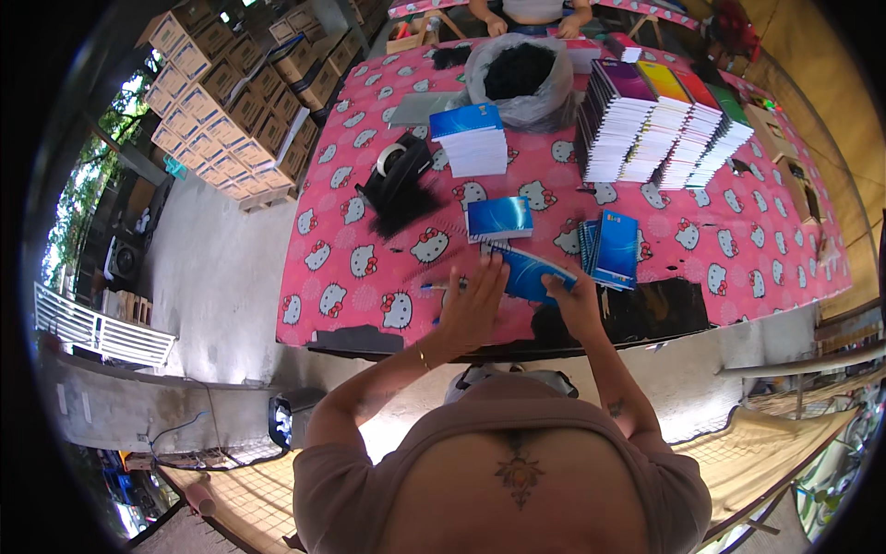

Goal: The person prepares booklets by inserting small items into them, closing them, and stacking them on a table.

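Observation:
A blue notebook [528, 273] lies slanted in front of me, a dark spiral coil at its left end. My right hand [580, 303] grips its right end, thumb on the cover. With fingers stretched out, my left hand [472, 303] rests against the coil end. A thin blue pen-like stick [430, 286] shows beside the left fingers. Just beyond lies a small stack of blue notebooks [499, 219]. Right of my hands sits a fanned pile of spiral-bound blue notebooks [615, 247]. Loose dark coils [406, 210] lie to the left.
A black tape dispenser [399, 168] stands left on the pink patterned table [355, 235]. Behind are a taller blue notebook stack [469, 138], a plastic bag of black coils [520, 74] and tall colourful notebook stacks [646, 120]. Another person's hands [572, 25] show at the far side.

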